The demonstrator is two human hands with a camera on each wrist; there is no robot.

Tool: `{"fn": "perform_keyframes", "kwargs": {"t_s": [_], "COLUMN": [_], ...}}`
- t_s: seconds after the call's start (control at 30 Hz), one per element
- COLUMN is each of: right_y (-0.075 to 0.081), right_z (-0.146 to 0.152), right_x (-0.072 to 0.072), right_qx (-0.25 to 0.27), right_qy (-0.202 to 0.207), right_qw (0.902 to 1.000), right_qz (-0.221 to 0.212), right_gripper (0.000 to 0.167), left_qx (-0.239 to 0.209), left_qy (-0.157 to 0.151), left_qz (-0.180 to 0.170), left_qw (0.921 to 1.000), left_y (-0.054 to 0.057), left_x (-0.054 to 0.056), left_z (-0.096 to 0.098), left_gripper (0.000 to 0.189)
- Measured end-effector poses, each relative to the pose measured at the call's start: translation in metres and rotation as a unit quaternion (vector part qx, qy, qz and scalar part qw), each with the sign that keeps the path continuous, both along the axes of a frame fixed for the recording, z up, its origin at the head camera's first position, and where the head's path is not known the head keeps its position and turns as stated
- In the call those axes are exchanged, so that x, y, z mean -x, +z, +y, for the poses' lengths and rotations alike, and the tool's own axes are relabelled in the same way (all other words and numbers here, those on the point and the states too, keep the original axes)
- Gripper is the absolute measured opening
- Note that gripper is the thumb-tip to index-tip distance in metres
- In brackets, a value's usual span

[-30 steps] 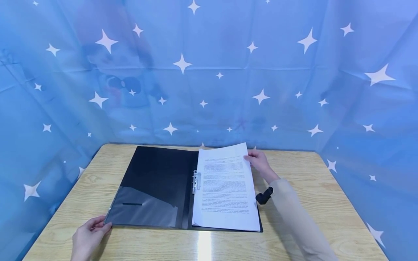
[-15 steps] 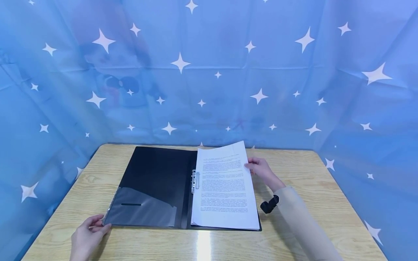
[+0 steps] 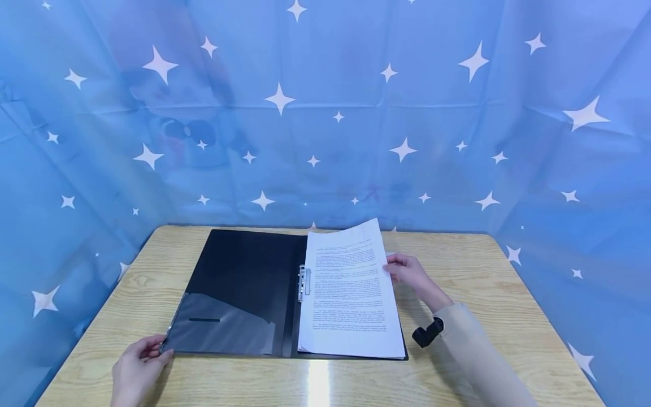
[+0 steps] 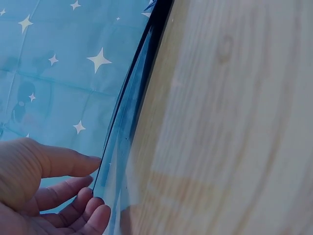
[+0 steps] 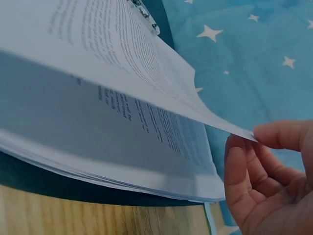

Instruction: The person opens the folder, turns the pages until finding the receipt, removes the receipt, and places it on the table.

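Observation:
A black folder (image 3: 249,271) lies spread flat on the table, with a stack of printed paper (image 3: 348,299) on its right half beside a metal clip (image 3: 304,282). My right hand (image 3: 409,274) pinches the right edge of the top sheet (image 5: 161,78) between thumb and fingers, lifting it away from the pages below, as the right wrist view shows. At the folder's near left corner my left hand (image 3: 139,367) pinches the edge of the cover, its thumb on one side and fingers on the other (image 4: 73,193).
The folder's left cover has a clear pocket (image 3: 224,325) with a slot. Under everything is a wooden table (image 3: 473,271). A blue curtain with white stars (image 3: 325,124) surrounds the table's back and sides. A dark strap device (image 3: 428,332) sits on the right wrist.
My right hand has slid toward me along the sheet's right edge, and its upper corner is raised slightly. The left hand stays at the folder corner.

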State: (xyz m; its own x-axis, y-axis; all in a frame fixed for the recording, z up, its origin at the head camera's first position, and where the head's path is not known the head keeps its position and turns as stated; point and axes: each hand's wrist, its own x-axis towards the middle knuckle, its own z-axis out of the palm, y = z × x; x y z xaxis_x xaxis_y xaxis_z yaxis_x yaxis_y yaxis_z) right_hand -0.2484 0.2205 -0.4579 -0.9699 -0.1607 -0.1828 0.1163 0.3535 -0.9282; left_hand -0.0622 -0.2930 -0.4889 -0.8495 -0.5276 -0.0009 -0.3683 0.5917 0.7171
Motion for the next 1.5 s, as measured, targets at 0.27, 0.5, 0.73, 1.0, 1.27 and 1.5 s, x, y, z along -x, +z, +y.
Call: {"fn": "perform_keyframes", "kwargs": {"t_s": [0.27,0.5,0.73,1.0,1.27,1.5], "right_y": [0.003,0.009,0.013,0.008,0.011,0.022], "right_z": [-0.001,-0.003,-0.007,-0.009,-0.013,-0.023], "right_x": [-0.007,-0.012,-0.018,-0.024,-0.030,-0.032], "right_qx": [0.033,0.047,0.061,0.041,0.040,0.049], "right_qy": [-0.001,-0.005,-0.002,-0.015,-0.001,0.005], "right_qw": [0.9993,0.9986,0.9979,0.9987,0.9989,0.9983], "right_qz": [-0.016,-0.024,-0.022,-0.025,-0.026,-0.030], "right_gripper": [0.029,0.029,0.028,0.027,0.027,0.026], "left_qx": [0.022,0.015,0.030,0.071,0.097,0.140], "left_qy": [-0.030,-0.088,-0.104,-0.132,-0.151,-0.170], "left_qz": [-0.042,-0.080,-0.081,-0.067,-0.017,0.103], "left_qw": [0.9984,0.9928,0.9908,0.9865,0.9837,0.9700], "left_y": [0.003,0.006,0.009,0.015,0.024,0.027], "left_x": [0.000,0.004,0.006,0.004,0.002,0.002], "left_z": [-0.003,-0.006,-0.004,0.003,0.015,0.035], "left_gripper": [0.034,0.038,0.037,0.033,0.033,0.028]}}
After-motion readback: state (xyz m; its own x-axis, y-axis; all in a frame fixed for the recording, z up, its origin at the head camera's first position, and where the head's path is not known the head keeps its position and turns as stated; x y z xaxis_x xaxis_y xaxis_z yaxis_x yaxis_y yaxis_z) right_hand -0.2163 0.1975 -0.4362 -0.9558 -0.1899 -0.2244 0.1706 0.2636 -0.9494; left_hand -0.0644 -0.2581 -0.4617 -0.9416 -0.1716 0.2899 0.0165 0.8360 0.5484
